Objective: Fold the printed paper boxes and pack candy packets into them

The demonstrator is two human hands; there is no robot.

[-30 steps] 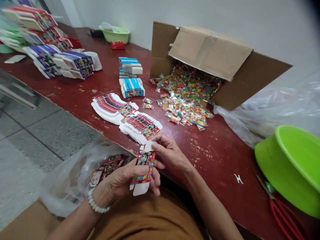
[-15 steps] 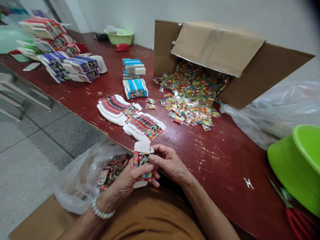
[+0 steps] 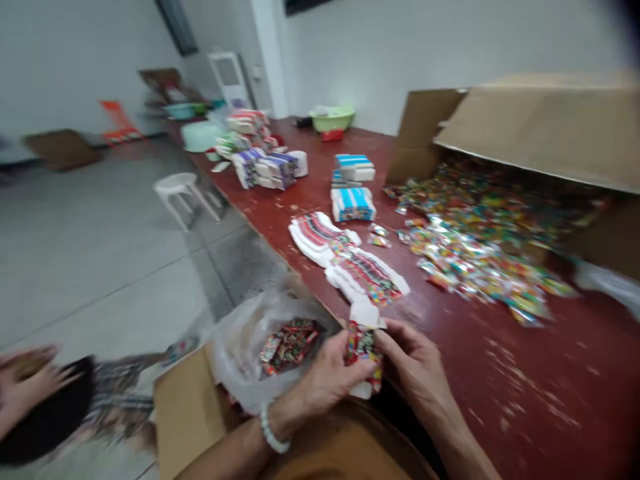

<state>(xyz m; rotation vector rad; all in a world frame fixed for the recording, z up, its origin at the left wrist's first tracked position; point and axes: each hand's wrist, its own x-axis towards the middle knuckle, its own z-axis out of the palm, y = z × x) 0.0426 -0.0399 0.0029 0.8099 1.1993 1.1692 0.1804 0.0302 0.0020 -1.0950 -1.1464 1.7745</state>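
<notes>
At the table's front edge I hold a small red printed candy box (image 3: pixel 364 341) upright, its white top flap open. My left hand (image 3: pixel 331 368) grips it from the left, thumb across its front. From the right, my right hand (image 3: pixel 417 357) pinches its upper side between thumb and fingers. Just beyond lie two fanned rows of flat red cartons, a nearer row (image 3: pixel 373 275) and a farther row (image 3: pixel 317 237). Below my left hand, a clear plastic bag (image 3: pixel 237 353) contains several filled red boxes (image 3: pixel 290 345).
Small candy packets (image 3: pixel 465 260) spill from a large cardboard box (image 3: pixel 540 133) on the red table (image 3: pixel 480 360). Blue carton bundles (image 3: pixel 353 204) and purple carton bundles (image 3: pixel 273 170) stand farther back. At left are a white stool (image 3: pixel 177 183) and another person's hands (image 3: pixel 30 380).
My view has swung left, bringing the stool, more floor and another person's hands into sight. The green tub and scissors have left the view. Both hands keep hold of the candy box.
</notes>
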